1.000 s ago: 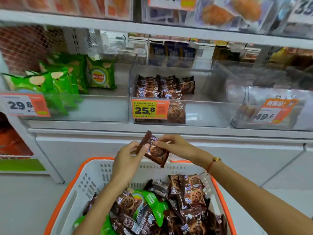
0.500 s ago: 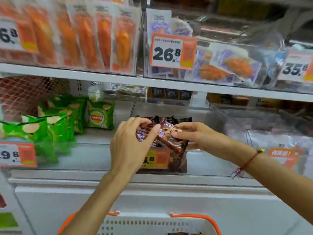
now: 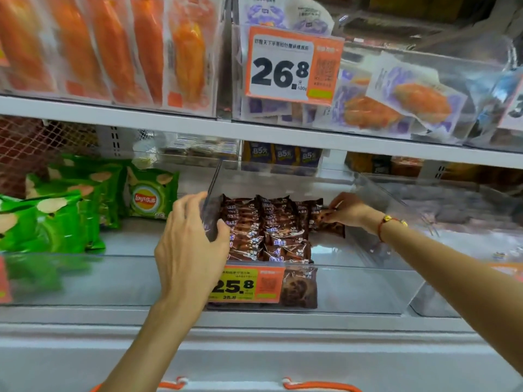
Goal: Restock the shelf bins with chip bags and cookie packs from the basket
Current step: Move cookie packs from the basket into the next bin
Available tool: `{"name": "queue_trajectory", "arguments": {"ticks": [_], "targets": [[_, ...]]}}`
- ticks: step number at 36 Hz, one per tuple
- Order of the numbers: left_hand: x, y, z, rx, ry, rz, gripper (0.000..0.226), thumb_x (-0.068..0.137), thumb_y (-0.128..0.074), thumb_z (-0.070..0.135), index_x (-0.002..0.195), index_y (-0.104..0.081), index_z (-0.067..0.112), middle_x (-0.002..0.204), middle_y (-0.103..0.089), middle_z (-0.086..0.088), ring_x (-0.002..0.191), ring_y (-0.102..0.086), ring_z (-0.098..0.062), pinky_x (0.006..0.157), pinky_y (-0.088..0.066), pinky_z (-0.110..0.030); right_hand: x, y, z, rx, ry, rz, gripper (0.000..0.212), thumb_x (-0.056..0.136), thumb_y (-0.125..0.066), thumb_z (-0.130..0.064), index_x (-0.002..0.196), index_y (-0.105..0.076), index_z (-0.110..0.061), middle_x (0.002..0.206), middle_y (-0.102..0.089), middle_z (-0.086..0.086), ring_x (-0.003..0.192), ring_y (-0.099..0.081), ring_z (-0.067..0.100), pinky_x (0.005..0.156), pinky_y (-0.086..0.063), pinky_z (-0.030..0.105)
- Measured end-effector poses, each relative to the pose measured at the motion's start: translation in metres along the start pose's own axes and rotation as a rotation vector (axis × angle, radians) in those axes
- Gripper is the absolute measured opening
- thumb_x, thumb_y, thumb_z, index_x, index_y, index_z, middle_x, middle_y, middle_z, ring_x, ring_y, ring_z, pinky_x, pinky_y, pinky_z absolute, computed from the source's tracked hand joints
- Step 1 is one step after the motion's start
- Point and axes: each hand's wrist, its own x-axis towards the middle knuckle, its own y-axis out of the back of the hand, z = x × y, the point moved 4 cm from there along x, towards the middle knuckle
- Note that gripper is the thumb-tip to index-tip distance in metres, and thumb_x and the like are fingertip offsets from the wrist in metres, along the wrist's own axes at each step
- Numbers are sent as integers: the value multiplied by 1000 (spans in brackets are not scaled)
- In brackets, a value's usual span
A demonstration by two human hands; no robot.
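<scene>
The clear middle bin [image 3: 353, 290] holds rows of brown cookie packs [image 3: 263, 230]. My right hand [image 3: 349, 210] reaches into it and pinches one cookie pack [image 3: 328, 224] at the right end of the rows. My left hand [image 3: 192, 239] grips the bin's left wall [image 3: 213, 179], fingers outside and thumb inside against the packs. Green chip bags [image 3: 150, 193] fill the neighbouring left bin [image 3: 113, 278]. Only the white rim and orange handles of the basket [image 3: 319, 386] show at the bottom edge; its contents are out of view.
A yellow-orange 25.8 price tag [image 3: 246, 284] hangs on the middle bin's front. Another clear bin [image 3: 452, 250] stands to the right. The shelf board above [image 3: 198, 128] carries orange snack packs [image 3: 113, 52] and a 26.8 tag [image 3: 291, 66].
Both hands rose from the basket to the middle bin. The right hand carried a cookie pack to the right end of the rows. The left hand moved onto the bin's left wall.
</scene>
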Motion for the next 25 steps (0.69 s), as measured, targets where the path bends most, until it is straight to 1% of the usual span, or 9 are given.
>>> {"name": "queue_trajectory", "arguments": {"ticks": [3, 5, 8, 10, 12, 15, 20, 22, 25], "targets": [[-1, 0, -1, -5, 6, 11, 48, 87, -61, 31, 133, -49, 26, 129, -53, 6, 112, -55, -20, 74, -36, -29, 7, -17, -3, -54, 70, -70, 37, 78, -76, -11, 111, -61, -4, 119, -61, 13, 99, -55, 21, 89, -47, 27], [-3, 0, 0, -10, 19, 29, 47, 88, -62, 30, 133, -51, 27, 125, -58, 7, 109, -57, -20, 74, -31, -27, 10, -27, -6, -166, 128, -96, 36, 81, -75, -17, 114, -62, -9, 122, -60, 9, 108, -56, 24, 93, -46, 26], [-4, 1, 0, -6, 21, 65, 44, 86, -63, 29, 130, -54, 28, 118, -63, 7, 104, -59, -21, 73, -31, -27, 13, -29, -9, -378, 188, -16, 34, 84, -72, -31, 114, -64, -18, 121, -60, 4, 110, -56, 24, 93, -47, 29], [-5, 2, 0, 3, 19, 76, 44, 86, -64, 29, 128, -56, 28, 116, -64, 7, 101, -60, -21, 71, -32, -27, 15, -26, -11, -463, 230, 51, 28, 85, -70, -31, 112, -66, -21, 120, -60, 2, 112, -55, 24, 93, -48, 34], [-5, 2, 0, 13, 18, 79, 44, 85, -65, 30, 128, -56, 27, 116, -64, 7, 100, -61, -22, 70, -32, -27, 18, -25, -13, -509, 266, 103, 28, 87, -69, -29, 114, -65, -25, 122, -58, 2, 115, -51, 24, 94, -45, 34], [-5, 2, 1, 21, 29, 73, 45, 85, -65, 30, 129, -55, 27, 117, -63, 7, 100, -61, -24, 70, -31, -29, 22, -28, -14, -507, 302, 119, 38, 86, -69, -28, 123, -59, -25, 125, -56, 3, 116, -51, 24, 95, -42, 33], [-5, 2, 2, 42, 42, 64, 46, 84, -64, 34, 129, -54, 27, 120, -62, 7, 103, -60, -25, 70, -29, -29, 25, -35, -9, -424, 258, 79, 51, 88, -66, -24, 134, -44, -18, 128, -53, 9, 115, -54, 29, 96, -44, 37], [-5, 2, 2, 45, 44, 63, 47, 84, -64, 34, 130, -54, 27, 120, -62, 7, 103, -60, -25, 70, -30, -29, 25, -39, -7, -435, 226, 46, 51, 90, -64, -25, 136, -44, -17, 131, -49, 11, 116, -53, 32, 100, -44, 41], [-5, 2, 1, 53, 39, 64, 48, 84, -64, 35, 130, -53, 27, 120, -62, 6, 103, -61, -25, 70, -30, -29, 26, -42, -6, -431, 224, 26, 50, 91, -62, -26, 137, -45, -17, 133, -47, 12, 116, -53, 32, 97, -45, 39]]}}
